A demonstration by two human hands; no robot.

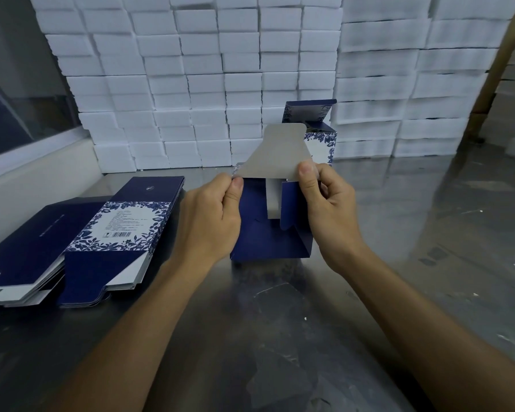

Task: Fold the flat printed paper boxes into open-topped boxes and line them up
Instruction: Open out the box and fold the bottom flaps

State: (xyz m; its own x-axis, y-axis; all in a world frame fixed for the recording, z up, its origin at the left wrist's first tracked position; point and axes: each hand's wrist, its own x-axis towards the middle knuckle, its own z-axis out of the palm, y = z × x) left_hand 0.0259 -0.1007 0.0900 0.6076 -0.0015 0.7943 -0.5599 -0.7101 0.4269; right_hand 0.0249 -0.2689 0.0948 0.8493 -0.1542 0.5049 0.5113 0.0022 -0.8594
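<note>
Above the steel table I hold a half-folded navy paper box (268, 233) between both hands. My left hand (211, 215) pinches its left upper edge between thumb and fingers. My right hand (324, 200) pinches the right side, thumb on the grey flap (277, 153) that stands up from the box. A narrow white inner flap shows between the navy panels. A stack of flat printed boxes (81, 236), navy with a blue-and-white floral label, lies at the left. One folded open-topped box (321, 135) stands upright behind my hands, its lid flap raised.
A wall of stacked white foam blocks (208, 78) fills the back. The shiny steel table (428, 233) stretches to the right and toward me. A pale ledge and a window run along the left side.
</note>
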